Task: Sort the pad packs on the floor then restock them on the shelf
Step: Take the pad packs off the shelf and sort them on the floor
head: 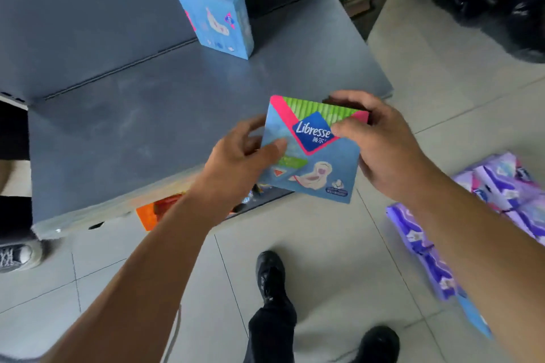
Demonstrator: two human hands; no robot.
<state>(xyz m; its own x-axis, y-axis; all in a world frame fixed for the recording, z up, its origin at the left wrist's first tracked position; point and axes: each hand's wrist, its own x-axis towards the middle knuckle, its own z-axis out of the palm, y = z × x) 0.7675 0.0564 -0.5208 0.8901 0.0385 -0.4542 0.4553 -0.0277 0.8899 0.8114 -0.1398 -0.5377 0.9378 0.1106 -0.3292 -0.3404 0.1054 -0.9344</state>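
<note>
A pack sits between both hands, over the shelf edge. Another pack stands on the shelf beyond the left hand. More packs lie on the floor right of the right hand.

Blue Libresse pack, pink-and-green top, held tilted over grey shelf front edge. Second blue pack upright near shelf back. Purple packs heaped on floor, right.

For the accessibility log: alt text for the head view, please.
Both hands, the left hand and right hand, hold a blue Libresse pad pack over the front edge of a grey shelf. One blue pack stands upright at the shelf's back, and purple packs lie on the tiled floor to the right.
</note>
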